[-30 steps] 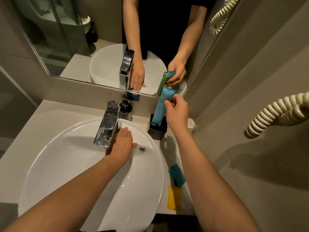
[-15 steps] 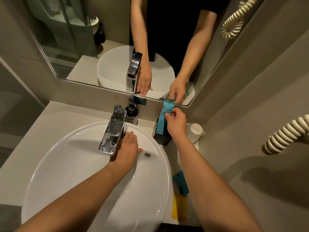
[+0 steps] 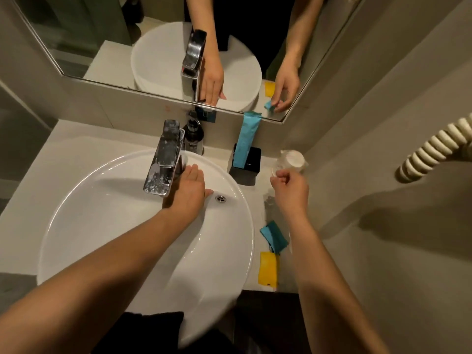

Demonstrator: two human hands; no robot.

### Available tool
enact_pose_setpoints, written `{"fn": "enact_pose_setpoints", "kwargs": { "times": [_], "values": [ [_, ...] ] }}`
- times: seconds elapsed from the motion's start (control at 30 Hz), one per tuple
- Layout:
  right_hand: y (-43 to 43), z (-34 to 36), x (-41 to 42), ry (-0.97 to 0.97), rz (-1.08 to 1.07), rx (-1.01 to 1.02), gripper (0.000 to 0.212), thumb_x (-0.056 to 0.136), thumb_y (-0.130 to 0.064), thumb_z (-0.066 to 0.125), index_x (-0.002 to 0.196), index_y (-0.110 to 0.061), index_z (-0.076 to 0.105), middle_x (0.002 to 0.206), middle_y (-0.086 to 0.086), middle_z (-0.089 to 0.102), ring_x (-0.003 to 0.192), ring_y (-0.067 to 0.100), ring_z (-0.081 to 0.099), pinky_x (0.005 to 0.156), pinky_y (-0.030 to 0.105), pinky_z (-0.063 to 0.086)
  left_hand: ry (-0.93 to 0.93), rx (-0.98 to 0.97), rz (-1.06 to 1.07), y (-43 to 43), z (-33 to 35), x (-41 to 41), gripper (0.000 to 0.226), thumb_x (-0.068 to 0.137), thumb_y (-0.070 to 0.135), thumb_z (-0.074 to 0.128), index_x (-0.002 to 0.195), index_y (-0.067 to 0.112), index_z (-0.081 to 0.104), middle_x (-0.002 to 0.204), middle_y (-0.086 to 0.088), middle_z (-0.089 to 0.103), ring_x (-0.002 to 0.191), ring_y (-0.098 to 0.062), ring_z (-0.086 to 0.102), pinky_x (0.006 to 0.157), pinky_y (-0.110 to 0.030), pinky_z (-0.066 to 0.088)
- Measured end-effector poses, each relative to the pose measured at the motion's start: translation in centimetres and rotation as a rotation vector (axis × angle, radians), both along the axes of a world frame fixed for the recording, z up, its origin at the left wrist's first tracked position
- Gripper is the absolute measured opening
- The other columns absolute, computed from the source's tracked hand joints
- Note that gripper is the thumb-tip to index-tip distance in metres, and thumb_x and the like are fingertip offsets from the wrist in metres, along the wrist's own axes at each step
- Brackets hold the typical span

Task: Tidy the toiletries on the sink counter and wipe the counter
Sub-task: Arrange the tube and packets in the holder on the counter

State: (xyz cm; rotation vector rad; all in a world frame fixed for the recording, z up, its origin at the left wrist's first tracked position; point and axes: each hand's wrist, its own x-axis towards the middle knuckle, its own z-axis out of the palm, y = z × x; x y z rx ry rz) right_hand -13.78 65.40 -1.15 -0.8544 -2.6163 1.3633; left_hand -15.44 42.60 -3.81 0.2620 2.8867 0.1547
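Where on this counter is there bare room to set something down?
The widest bare patch is the counter left of the tap, between basin and mirror. The right strip is crowded: black holder, plastic-wrapped cup, blue packet, yellow packet and the right hand.

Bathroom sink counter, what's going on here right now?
A person is tidying toiletries. A long teal packet stands upright in the square black holder behind the white round basin. The right hand, loosely curled and empty, hovers by a wrapped cup. The left hand rests on the basin beside the chrome faucet. A small teal packet and a yellow packet lie on the counter.
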Motion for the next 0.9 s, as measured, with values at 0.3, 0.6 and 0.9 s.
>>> {"fn": "enact_pose_setpoints", "kwargs": {
  "times": [0.3,0.6,0.9],
  "values": [
    [1.7,-5.5,6.8,-0.462,0.111,0.222,0.020,0.100,-0.026,0.063,0.103,-0.007,0.061,0.095,0.009,0.062,0.085,0.020,0.059,0.068,0.031,0.052,0.025,0.001,0.012,0.0,-1.4,-0.2,0.057,0.098,0.043,0.055,0.137,0.002,0.049,0.142,-0.013,0.050,0.139,-0.026,0.041,0.122,-0.037,0.025],
    [0.7,-6.1,3.1,-0.637,0.117,0.268,0.021,0.094,-0.013,0.072,0.093,-0.009,0.052,0.089,0.010,0.055,0.060,0.014,0.046,0.064,0.029,0.047,0.051,0.042,0.020,0.0,-1.4,-0.1,0.053,0.096,0.041,0.059,0.132,0.002,0.052,0.134,-0.014,0.054,0.129,-0.027,0.047,0.117,-0.038,0.034],
    [3.3,-3.0,3.5,-0.422,0.092,0.057,0.016,0.095,-0.012,0.057,0.080,-0.015,0.056,0.083,0.006,0.061,0.085,0.026,0.063,0.075,0.039,0.054,0.039,0.075,0.026,-0.2,-1.7,-0.3,0.052,0.096,0.040,0.059,0.132,0.002,0.051,0.136,-0.014,0.052,0.130,-0.028,0.047,0.116,-0.040,0.035]
  ]
}}
